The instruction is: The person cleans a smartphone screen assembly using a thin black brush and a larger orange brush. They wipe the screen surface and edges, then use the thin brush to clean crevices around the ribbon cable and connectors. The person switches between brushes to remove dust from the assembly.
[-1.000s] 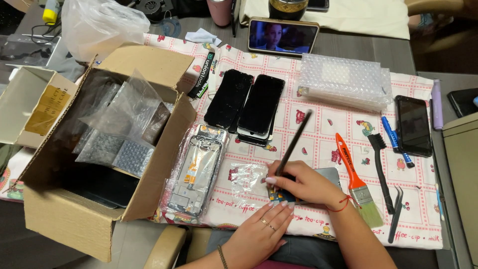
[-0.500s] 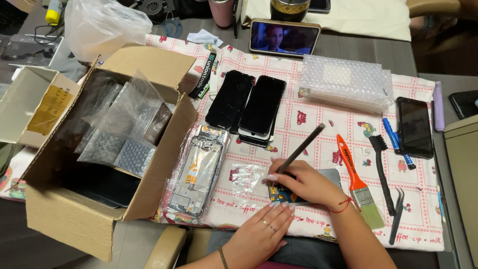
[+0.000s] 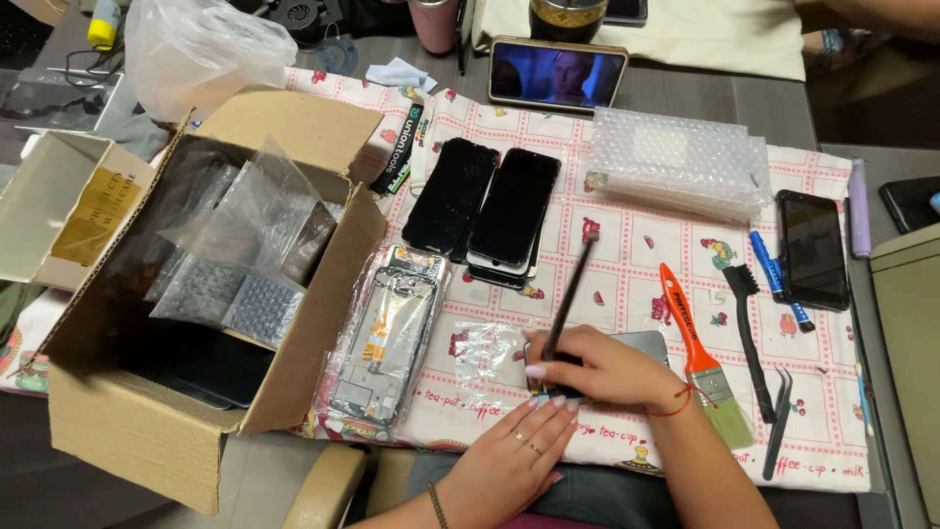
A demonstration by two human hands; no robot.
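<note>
While right hand point(image 3: 612, 370) pinching thin black tool point(image 3: 570, 294), left hand point(image 3: 509, 460) flat, unladen, at cloth edge point(image 3: 607, 453).

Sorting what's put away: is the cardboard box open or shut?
Open: the cardboard box has its flaps folded outward, and plastic bags show inside.

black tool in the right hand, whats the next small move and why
Probably work the thin black tool a little further along the edge of the grey device. The right hand grips the tool low, its tip at the device, while the left hand lies flat beside it on the cloth.
</note>
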